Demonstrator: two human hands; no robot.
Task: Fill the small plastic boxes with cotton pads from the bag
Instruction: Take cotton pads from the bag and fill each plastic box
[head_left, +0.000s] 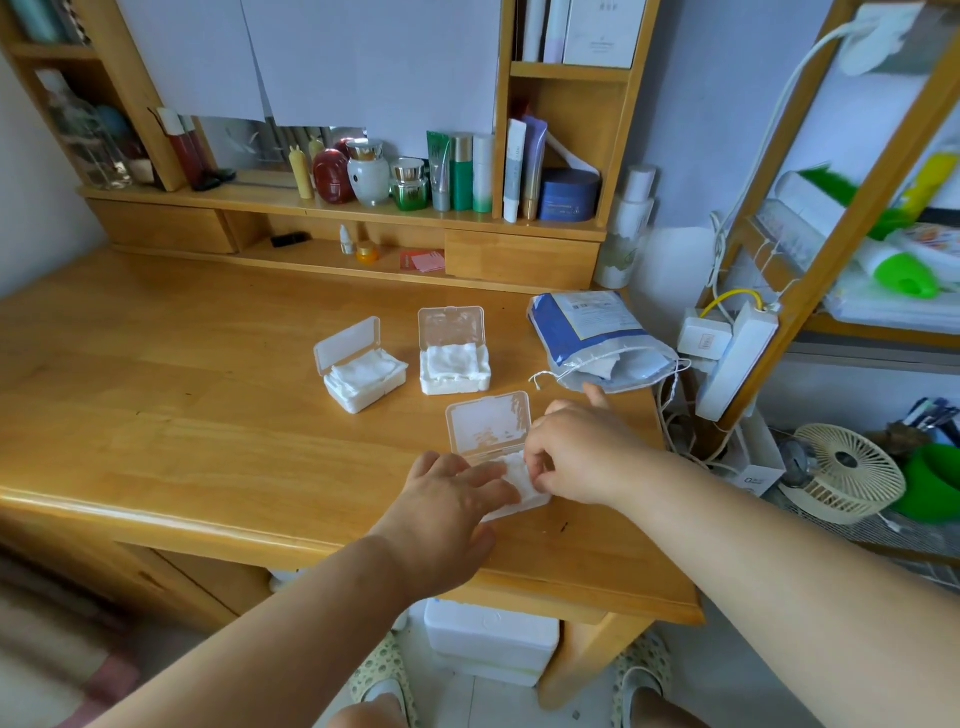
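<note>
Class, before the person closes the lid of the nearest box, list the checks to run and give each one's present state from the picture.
1. Nearest box lid upright, open: ok.
2. Pads inside lie below its rim: cannot tell, hands cover them.
3. Left hand steadies the pads: ok, fingers flat on them.
4. Right hand clear of the lid's path: not ok, it pinches the pads.
5. Far-left box and middle box filled: ok, both lids open.
6. Bag within reach: ok.

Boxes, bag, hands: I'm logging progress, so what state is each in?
Left box: lid open, full of pads.
Middle box: lid open, full.
Near box: lid open, being filled.
Bag: lying down, mouth open.
Left hand: flat on pads.
Right hand: pinching pads.
</note>
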